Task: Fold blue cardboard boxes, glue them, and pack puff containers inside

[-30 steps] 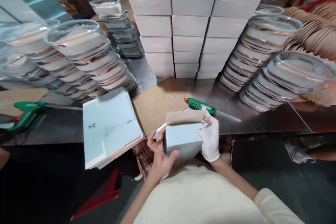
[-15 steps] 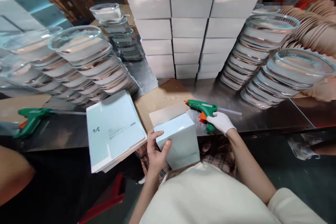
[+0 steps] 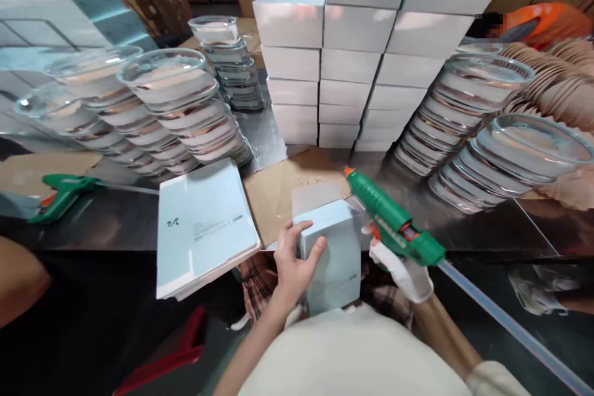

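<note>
box: pale blue carton [image 3: 335, 253] at the near table edge, against the person's lap; top flap [image 3: 315, 197] open, tilted away
left hand: bare left hand [image 3: 297, 263] clamped on the carton's left top corner, fingers over the top, thumb on the near side, forearm rising from lower left
right hand: gloved right hand [image 3: 403, 266] wrapped round the grip of a green glue gun [image 3: 394, 223]; nozzle points up-left toward the flap, not touching it
glue stick: clear rod [image 3: 505, 322] trails out the back, cut off at lower right
hidden: trigger finger mostly behind the gun body; carton bottom behind the cream sleeve
around: flat carton blanks [image 3: 204, 226] to the left, second glue gun [image 3: 65, 192] far left, stacked glass bowls [image 3: 185, 111] both sides, white box stack [image 3: 352, 55] behind
</note>
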### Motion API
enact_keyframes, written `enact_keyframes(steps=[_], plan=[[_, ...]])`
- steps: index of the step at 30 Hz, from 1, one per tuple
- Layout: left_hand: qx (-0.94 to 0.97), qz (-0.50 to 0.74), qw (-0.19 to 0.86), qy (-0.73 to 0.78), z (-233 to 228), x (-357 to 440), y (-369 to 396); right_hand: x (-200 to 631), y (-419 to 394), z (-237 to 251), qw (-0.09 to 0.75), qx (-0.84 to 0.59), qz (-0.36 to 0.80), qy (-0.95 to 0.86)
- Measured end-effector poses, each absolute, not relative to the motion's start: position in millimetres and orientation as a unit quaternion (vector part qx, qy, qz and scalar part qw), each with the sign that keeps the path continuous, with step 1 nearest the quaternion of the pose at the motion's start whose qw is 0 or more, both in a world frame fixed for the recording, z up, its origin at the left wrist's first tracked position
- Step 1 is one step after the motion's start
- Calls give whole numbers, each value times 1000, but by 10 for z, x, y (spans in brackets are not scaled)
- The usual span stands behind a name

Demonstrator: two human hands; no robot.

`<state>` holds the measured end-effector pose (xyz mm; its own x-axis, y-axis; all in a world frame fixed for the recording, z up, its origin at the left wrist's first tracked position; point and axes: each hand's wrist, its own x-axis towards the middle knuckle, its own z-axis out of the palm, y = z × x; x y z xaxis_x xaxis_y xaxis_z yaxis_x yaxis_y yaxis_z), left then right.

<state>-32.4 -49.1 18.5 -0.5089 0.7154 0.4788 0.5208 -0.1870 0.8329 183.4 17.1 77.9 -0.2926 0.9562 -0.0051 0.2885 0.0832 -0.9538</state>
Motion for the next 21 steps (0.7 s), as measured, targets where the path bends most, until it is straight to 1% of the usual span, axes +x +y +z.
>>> enact_keyframes(steps=[3,5,9,12,15,18,21], plan=[[506,591,69,624,217,-260,-473,1800,48,766,333,-436,364,-753],[519,591,60,614,239,-230,-471,1717,26,760,319,-413,312,-794],[540,586,49,601,261,-204,-488,1577,82,740,300,-400,253,-829],[545,583,43,601,233,-217,-515,1609,133,677,291,-419,228,-829],[524,585,47,617,169,-260,-558,1780,174,578,307,-471,252,-788],[500,590,61,631,96,-328,-616,1986,247,485,349,-538,353,-681],[481,595,73,640,38,-392,-661,2026,390,402,351,-579,449,-583]])
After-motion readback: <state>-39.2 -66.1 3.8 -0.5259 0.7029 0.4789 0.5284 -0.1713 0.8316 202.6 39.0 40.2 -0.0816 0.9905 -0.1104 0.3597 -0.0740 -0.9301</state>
